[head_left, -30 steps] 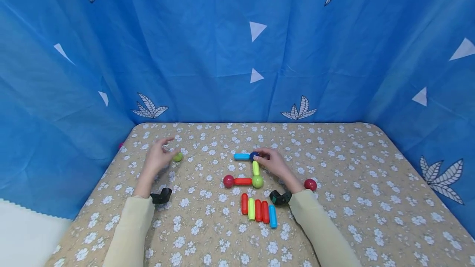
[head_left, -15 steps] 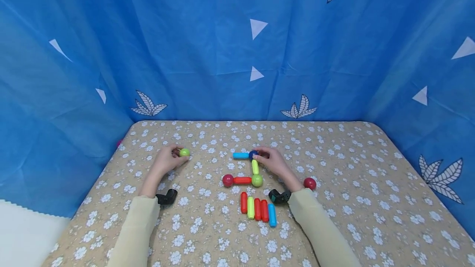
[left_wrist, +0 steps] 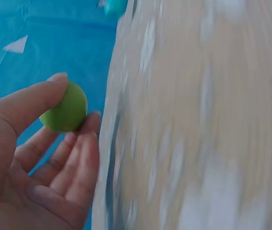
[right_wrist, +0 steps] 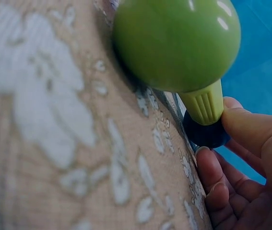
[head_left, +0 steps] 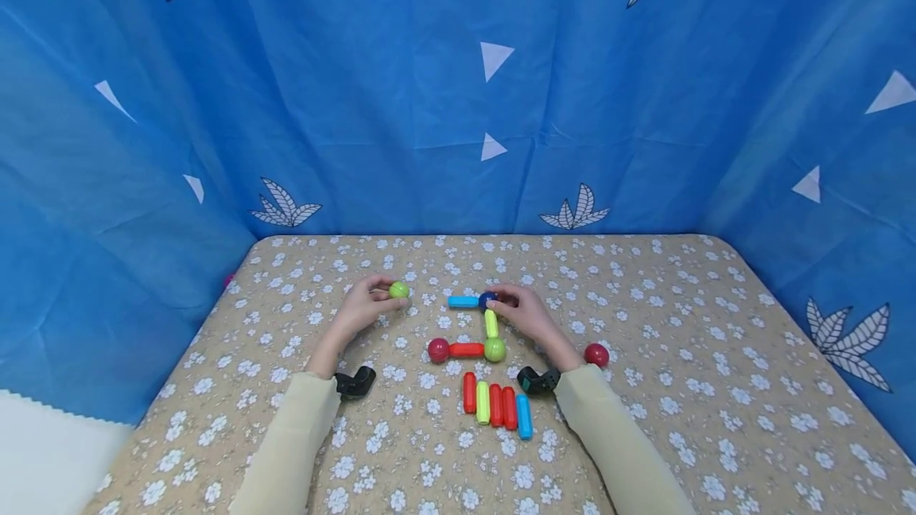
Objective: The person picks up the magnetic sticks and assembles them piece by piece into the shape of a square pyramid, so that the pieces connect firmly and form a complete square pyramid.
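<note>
My left hand (head_left: pixel 362 305) pinches a green ball (head_left: pixel 398 290) between thumb and fingers; the left wrist view shows the green ball (left_wrist: pixel 67 109) held near the fingertips. To its right, my right hand (head_left: pixel 525 311) grips a dark blue ball (head_left: pixel 487 300), also seen as the blue ball (right_wrist: pixel 205 132) in the right wrist view. A light blue stick (head_left: pixel 463 302) joins that ball from the left. A yellow-green stick (head_left: pixel 490 324) runs from it down to another green ball (head_left: pixel 494 350). From there a red stick (head_left: pixel 467 350) leads left to a red ball (head_left: pixel 439 350).
Below this assembly lies a row of loose sticks: red (head_left: pixel 469 393), yellow-green (head_left: pixel 483 403), more red (head_left: pixel 510 408) and blue (head_left: pixel 525 417). A separate red ball (head_left: pixel 596 354) sits beside my right forearm. A flowered cloth covers the table (head_left: pixel 716 324); blue curtains (head_left: pixel 401 102) stand behind it.
My left hand has taken hold of the green ball at the left and carried it rightward, toward the light blue stick. My right hand has stayed on the dark blue ball.
</note>
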`<state>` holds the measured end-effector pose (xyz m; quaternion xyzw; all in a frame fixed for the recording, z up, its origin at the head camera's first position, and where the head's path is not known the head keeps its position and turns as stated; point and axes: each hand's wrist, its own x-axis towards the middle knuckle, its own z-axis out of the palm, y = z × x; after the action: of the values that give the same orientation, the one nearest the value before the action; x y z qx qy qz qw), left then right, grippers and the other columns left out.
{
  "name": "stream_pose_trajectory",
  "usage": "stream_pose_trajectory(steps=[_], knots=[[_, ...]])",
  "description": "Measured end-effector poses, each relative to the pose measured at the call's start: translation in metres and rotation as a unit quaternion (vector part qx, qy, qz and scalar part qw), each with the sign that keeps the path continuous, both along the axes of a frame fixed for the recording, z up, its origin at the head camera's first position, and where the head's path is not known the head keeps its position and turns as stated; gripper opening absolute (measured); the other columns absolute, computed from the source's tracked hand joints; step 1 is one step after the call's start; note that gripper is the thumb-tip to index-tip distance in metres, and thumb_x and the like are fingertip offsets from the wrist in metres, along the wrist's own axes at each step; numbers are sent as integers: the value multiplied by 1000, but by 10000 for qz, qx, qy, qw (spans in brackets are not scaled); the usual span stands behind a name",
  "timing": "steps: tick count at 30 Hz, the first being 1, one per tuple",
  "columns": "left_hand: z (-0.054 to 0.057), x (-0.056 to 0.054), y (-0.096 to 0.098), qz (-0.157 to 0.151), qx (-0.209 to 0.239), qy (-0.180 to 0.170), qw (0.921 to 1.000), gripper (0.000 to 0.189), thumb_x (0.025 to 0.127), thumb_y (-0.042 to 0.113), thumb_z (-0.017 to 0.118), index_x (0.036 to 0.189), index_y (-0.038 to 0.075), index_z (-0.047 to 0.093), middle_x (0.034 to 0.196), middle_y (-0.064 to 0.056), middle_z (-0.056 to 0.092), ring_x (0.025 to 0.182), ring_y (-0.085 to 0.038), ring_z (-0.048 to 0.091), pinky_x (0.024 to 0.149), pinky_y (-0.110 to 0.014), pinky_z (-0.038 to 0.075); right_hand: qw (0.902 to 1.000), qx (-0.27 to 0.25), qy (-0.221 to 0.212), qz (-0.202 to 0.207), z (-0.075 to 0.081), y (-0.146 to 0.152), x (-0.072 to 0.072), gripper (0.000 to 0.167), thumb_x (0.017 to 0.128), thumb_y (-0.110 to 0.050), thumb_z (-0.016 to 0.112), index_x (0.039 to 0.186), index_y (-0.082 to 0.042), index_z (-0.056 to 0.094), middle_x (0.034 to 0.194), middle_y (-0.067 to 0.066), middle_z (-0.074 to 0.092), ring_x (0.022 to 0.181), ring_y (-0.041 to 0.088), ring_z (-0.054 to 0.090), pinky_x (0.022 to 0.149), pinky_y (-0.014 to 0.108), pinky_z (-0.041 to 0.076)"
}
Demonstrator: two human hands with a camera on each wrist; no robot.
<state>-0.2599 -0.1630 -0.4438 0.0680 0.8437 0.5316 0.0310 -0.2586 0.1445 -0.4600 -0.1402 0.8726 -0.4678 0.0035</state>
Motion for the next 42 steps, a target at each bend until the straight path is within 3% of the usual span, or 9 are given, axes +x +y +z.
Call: stream_pose_trajectory(steps=[4, 8, 17, 21, 29, 42], knots=[[-6, -4, 16, -452, -46, 127, 9989, 50, 84, 15, 72, 130, 4, 54, 109, -13, 58, 95, -26, 57, 76, -32, 49, 10000, -17, -40, -59, -1, 1, 0, 32, 90, -17, 66, 119, -5, 64, 93, 5, 60, 77, 19, 52, 66, 32, 45], [-11, -5, 29, -637, 7, 181, 9978, 43, 82, 12, 73, 122, 3, 60, 105, -11, 61, 94, -25, 58, 78, -35, 49, 9998, 2, -167, -93, -3, 1, 0, 32, 90, -19, 65, 120, -7, 64, 95, 5, 59, 79, 19, 53, 68, 31, 45], [-17, -3, 45, -620, 67, 300, 9976, 40, 78, 9, 75, 116, 5, 62, 100, -7, 65, 94, -22, 61, 81, -37, 48, 9996, -18, -228, -150, -3, 1, 2, 33, 89, -21, 66, 120, -9, 65, 110, 6, 61, 84, 19, 53, 70, 32, 46], [-20, -3, 47, -575, -50, 509, 9970, 38, 76, 7, 77, 112, 5, 63, 96, -4, 66, 89, -19, 61, 79, -34, 49, 9995, -27, -286, -164, -2, 0, 3, 34, 89, -22, 66, 120, -9, 65, 114, 6, 60, 85, 19, 54, 70, 32, 46], [-24, -3, 50, -334, -91, 590, 9977, 35, 76, 8, 78, 109, 5, 65, 93, -3, 63, 83, -17, 60, 74, -29, 50, 9994, -28, -300, -161, -2, 0, 3, 34, 90, -23, 66, 120, -9, 64, 112, 6, 61, 84, 18, 55, 70, 32, 47], [-25, -2, 51, -385, -94, 689, 9968, 36, 76, 10, 79, 109, 4, 66, 89, -3, 61, 78, -17, 57, 70, -30, 48, 9999, -37, -121, -71, -1, -3, 2, 33, 89, -22, 67, 118, -7, 65, 111, 6, 62, 83, 17, 56, 70, 32, 46]])
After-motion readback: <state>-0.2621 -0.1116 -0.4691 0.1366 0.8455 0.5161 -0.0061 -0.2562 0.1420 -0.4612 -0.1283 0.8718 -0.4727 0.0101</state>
